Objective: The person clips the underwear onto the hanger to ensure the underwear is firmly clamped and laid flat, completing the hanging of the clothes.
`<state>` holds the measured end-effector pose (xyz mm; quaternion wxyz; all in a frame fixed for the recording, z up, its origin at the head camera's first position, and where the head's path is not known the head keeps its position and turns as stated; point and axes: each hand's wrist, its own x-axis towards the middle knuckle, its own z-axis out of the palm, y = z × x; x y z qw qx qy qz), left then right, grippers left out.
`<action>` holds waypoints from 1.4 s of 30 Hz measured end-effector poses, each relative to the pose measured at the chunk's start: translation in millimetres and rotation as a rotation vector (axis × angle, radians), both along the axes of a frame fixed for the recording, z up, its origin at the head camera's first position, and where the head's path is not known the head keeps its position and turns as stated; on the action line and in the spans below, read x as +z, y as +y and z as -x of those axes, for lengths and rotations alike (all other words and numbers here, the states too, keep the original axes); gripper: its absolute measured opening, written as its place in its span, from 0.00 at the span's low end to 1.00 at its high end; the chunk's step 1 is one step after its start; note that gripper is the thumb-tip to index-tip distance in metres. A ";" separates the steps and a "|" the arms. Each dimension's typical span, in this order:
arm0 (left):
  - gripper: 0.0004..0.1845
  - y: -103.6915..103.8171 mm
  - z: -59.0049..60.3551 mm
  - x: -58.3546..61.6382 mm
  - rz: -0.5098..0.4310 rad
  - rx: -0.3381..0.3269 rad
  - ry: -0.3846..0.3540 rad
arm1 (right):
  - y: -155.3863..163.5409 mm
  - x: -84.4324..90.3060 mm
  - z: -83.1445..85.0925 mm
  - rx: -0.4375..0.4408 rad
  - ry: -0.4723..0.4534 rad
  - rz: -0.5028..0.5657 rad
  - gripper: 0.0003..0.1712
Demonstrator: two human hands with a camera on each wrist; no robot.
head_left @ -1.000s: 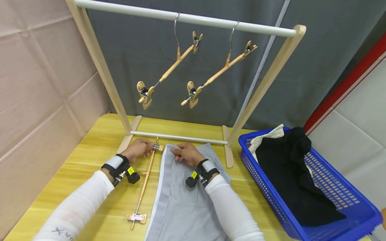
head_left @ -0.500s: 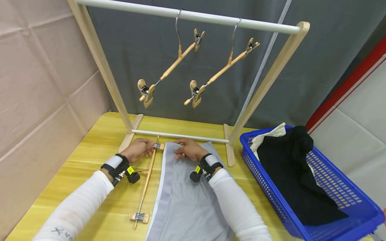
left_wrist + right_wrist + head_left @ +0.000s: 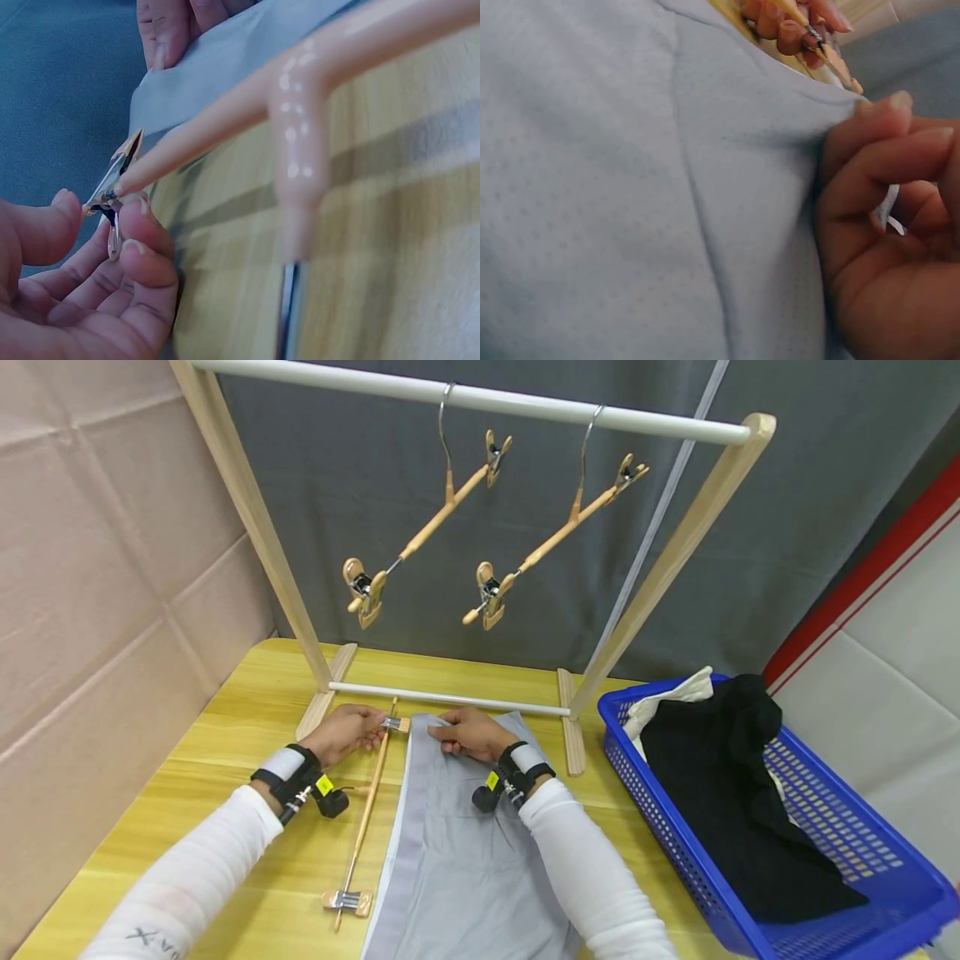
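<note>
A wooden clip hanger (image 3: 371,793) lies lengthwise on the table, left of a light grey garment (image 3: 465,860) with a wide band along its left edge. My left hand (image 3: 347,732) pinches the clip (image 3: 397,725) at the hanger's far end. In the left wrist view, thumb and fingers squeeze this clip (image 3: 120,169), its tips pointing at the cloth's edge. The garment's far edge, close to its left corner, is in my right hand (image 3: 474,735). The right wrist view shows that hand (image 3: 885,225) with fingers curled and the cloth drawn into creases. The second clip (image 3: 347,902) lies at the near end.
Two more clip hangers (image 3: 450,508) hang from the white rail (image 3: 525,408) of a wooden rack over the table's back. The rack's lower bar (image 3: 450,700) runs just beyond both hands. At right stands a blue basket (image 3: 675,877) holding black cloth (image 3: 720,810) and white cloth.
The fingers of my right hand loosen on the garment's edge, then close on it again near the corner. My left hand keeps its place on the clip. The head view has shifted slightly.
</note>
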<state>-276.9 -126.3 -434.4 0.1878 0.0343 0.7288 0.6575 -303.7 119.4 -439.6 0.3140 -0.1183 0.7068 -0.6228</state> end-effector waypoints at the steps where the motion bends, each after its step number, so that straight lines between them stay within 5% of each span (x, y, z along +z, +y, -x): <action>1: 0.19 0.3 -0.2 0.1 -0.001 0.001 -0.001 | 0.9 0.0 -0.1 0.015 -0.002 0.010 0.16; 6: 0.18 0.9 -1.1 -0.1 -0.011 0.017 -0.004 | 3.2 -3.1 0.2 0.036 -0.019 0.067 0.17; 13: 0.19 1.8 -1.7 -1.9 -0.035 0.031 0.000 | -3.4 -2.2 -4.0 -0.060 -0.013 0.098 0.17; 23: 0.18 -0.5 -2.8 -1.5 -0.047 0.031 0.031 | -10.5 1.3 -7.7 -0.109 -0.135 0.161 0.10; 31: 0.20 -2.3 -4.6 -4.1 -0.054 0.032 0.024 | -9.5 -9.6 -5.1 -0.143 -0.090 0.187 0.07; 42: 0.20 -3.6 -5.6 -2.2 -0.087 0.023 0.028 | -9.9 -7.8 -3.5 -0.188 -0.139 0.200 0.10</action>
